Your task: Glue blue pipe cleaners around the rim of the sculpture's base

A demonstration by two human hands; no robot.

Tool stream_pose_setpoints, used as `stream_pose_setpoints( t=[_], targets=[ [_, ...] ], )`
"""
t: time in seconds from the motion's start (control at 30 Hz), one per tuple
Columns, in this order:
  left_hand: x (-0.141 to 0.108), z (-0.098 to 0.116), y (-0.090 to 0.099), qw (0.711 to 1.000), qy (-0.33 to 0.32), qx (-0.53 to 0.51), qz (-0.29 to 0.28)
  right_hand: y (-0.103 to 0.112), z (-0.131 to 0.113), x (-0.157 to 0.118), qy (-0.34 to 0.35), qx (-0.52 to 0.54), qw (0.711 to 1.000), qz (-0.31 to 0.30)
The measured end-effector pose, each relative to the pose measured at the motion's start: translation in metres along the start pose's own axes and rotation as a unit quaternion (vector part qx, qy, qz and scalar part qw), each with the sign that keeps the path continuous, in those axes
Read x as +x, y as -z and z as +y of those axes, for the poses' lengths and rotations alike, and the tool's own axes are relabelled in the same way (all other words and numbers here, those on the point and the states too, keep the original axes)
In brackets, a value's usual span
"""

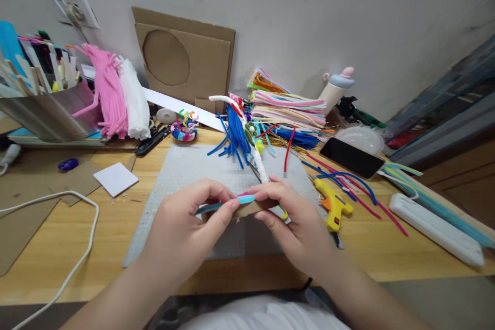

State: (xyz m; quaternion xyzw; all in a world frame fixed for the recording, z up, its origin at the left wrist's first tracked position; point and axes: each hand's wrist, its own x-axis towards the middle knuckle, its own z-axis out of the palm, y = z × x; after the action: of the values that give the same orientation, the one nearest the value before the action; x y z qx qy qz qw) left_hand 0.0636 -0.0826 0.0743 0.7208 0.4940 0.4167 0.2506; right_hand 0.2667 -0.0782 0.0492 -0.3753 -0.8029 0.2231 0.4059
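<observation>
one light-blue fuzzy stem (246, 199), pinched by left hand (185, 221) and right hand (299, 221) against brown cardboard piece (246, 210) between them. press evenly.

A glue gun (333, 206) lies at the mat's (185, 180) right edge, a phone (351, 158) behind; cardboard (209, 56) stands apparently against the wall (278, 26).

Garment (266, 315): white fabric, loosely creased; only a lower section is visible, and its cut cannot be determined. Left forearm (126, 289) and right forearm (361, 286): bare, tapering toward the wrists. Left hand (193, 214) and right hand (299, 219): ungloved, fingernails short.
</observation>
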Motion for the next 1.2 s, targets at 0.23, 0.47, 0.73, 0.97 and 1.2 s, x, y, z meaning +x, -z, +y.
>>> stream_pose_setpoints(
  t=[0.23,0.47,0.73,0.97,1.2],
  targets=[
    [-0.006,-0.001,0.007,0.998,0.025,-0.048,-0.015,0.003,-0.004,-0.001,-0.01,0.003,1.0,-0.029],
    [-0.006,-0.017,0.02,0.975,-0.012,-0.095,-0.202,0.007,0.0,-0.001,-0.001,0.021,0.999,-0.049],
    [-0.017,-0.022,0.021,0.958,-0.021,-0.152,-0.244,0.016,0.012,-0.003,0.021,0.075,0.995,-0.062],
    [-0.019,-0.016,0.003,0.968,-0.005,-0.16,-0.194,0.013,0.016,-0.005,0.03,0.029,0.999,-0.022],
    [-0.012,-0.012,-0.009,0.975,-0.07,-0.11,-0.18,0.01,0.018,-0.007,0.024,0.045,0.999,-0.018]
  ],
)
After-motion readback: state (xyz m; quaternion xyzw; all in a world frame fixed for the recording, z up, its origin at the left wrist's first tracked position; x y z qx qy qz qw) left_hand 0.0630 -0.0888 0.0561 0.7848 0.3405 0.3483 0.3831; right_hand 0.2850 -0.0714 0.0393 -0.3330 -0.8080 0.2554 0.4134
